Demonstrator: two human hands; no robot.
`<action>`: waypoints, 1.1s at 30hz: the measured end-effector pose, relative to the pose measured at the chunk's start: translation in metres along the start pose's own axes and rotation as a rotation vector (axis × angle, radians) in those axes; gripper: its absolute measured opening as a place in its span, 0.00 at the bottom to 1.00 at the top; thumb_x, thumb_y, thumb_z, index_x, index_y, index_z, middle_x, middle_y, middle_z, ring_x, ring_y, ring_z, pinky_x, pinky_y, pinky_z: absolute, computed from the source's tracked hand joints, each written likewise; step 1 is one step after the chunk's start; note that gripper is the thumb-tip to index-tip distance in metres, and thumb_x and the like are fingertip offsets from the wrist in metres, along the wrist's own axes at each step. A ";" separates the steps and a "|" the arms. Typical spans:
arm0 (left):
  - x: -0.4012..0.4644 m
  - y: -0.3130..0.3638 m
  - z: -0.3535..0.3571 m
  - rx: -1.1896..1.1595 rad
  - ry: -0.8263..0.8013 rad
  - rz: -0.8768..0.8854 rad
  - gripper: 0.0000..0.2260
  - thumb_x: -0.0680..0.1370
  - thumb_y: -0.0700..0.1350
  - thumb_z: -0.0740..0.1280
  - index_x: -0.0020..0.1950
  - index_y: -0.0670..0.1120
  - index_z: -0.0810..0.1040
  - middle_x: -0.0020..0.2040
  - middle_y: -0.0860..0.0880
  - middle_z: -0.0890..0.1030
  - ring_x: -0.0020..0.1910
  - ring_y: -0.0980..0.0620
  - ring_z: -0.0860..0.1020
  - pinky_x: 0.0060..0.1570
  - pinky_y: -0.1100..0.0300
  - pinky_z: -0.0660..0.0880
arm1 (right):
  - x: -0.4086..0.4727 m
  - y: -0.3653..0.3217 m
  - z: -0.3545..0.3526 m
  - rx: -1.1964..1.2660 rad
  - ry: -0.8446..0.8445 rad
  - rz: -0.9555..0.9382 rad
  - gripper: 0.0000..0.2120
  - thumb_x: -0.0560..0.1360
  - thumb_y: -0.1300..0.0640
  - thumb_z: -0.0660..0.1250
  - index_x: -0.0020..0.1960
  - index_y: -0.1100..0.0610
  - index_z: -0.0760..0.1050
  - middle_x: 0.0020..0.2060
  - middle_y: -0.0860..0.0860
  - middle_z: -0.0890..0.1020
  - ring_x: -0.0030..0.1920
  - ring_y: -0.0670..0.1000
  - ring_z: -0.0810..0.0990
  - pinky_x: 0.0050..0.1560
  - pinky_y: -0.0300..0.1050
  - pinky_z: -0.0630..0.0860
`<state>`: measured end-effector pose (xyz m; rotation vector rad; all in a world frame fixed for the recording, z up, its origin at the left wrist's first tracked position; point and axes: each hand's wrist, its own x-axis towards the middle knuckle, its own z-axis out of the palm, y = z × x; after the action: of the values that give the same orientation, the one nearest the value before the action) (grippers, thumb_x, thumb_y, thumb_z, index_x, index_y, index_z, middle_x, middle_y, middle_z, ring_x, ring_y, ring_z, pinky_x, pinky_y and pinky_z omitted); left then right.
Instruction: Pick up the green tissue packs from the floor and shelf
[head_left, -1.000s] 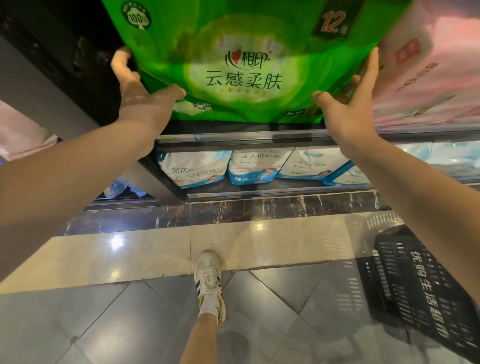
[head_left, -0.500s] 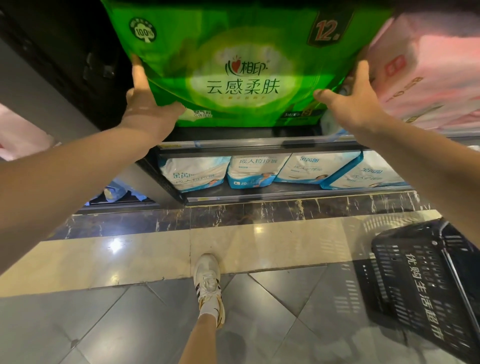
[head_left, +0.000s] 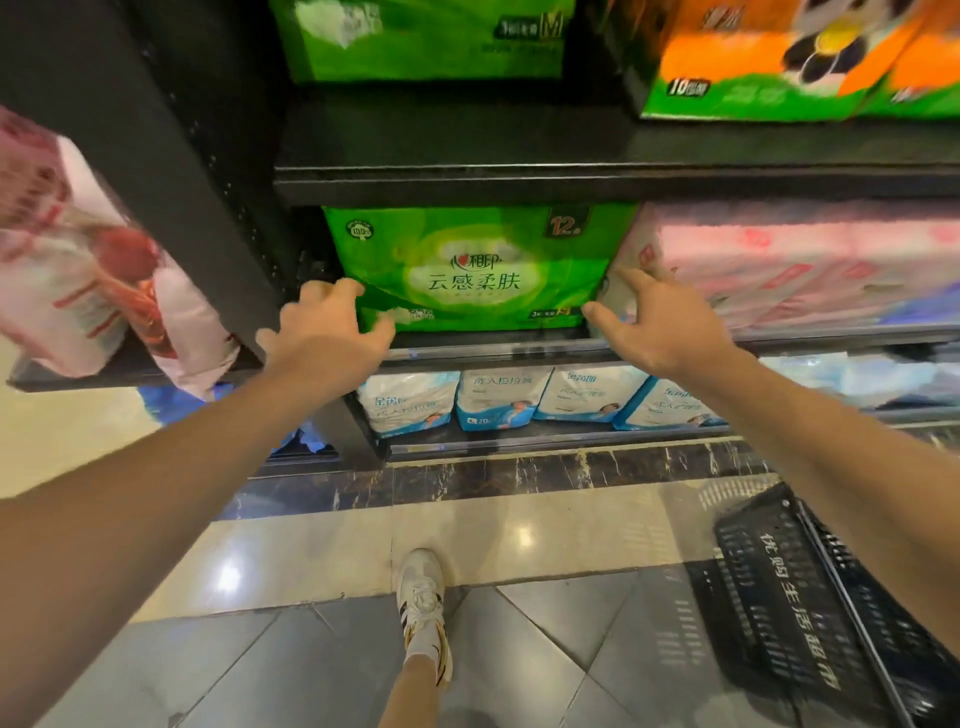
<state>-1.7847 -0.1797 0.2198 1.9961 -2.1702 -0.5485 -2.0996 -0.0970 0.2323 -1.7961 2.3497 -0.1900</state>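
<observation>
A large green tissue pack (head_left: 472, 270) with white characters and a "12" mark stands on the middle shelf (head_left: 519, 349), between a black upright and pink packs (head_left: 789, 265). My left hand (head_left: 327, 332) is at the pack's lower left corner, with loosely bent fingers against its side and the thumb across its front. At the lower right corner is my right hand (head_left: 654, 322), fingers spread and straight, the thumb tip at the pack's edge. Neither hand grips anything.
Green packs (head_left: 426, 41) and orange-green packs (head_left: 779, 62) fill the shelf above. White-blue packs (head_left: 498, 397) line the bottom shelf. A pink-red pack (head_left: 88, 260) juts out at left. A black basket (head_left: 821, 613) sits on the tiled floor at right, near my shoe (head_left: 422, 597).
The green pack went from close in front of me, held between both hands, back into the middle shelf. Both hands have loosened at its lower corners, and the view has pulled back.
</observation>
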 end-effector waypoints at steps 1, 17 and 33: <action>-0.021 0.002 -0.012 0.060 0.015 0.025 0.25 0.80 0.63 0.62 0.74 0.54 0.71 0.74 0.46 0.69 0.70 0.38 0.69 0.69 0.36 0.65 | -0.018 -0.005 -0.014 -0.037 0.018 -0.011 0.40 0.77 0.28 0.52 0.77 0.56 0.67 0.70 0.60 0.76 0.65 0.66 0.77 0.63 0.59 0.77; -0.273 -0.036 -0.237 0.246 0.173 0.042 0.28 0.76 0.61 0.54 0.66 0.48 0.80 0.65 0.41 0.79 0.63 0.32 0.76 0.60 0.26 0.67 | -0.214 -0.211 -0.195 -0.173 -0.062 -0.383 0.38 0.76 0.29 0.47 0.81 0.46 0.60 0.81 0.53 0.62 0.80 0.65 0.57 0.79 0.66 0.52; -0.330 -0.259 -0.327 0.370 0.319 -0.375 0.25 0.76 0.59 0.56 0.64 0.48 0.81 0.68 0.41 0.79 0.62 0.31 0.76 0.60 0.30 0.66 | -0.234 -0.507 -0.148 -0.166 -0.040 -0.903 0.33 0.78 0.32 0.54 0.70 0.53 0.77 0.69 0.59 0.77 0.71 0.68 0.70 0.71 0.68 0.66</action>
<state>-1.3945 0.0761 0.4754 2.4946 -1.8148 0.1509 -1.5947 -0.0056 0.4968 -2.7745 1.3919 -0.0653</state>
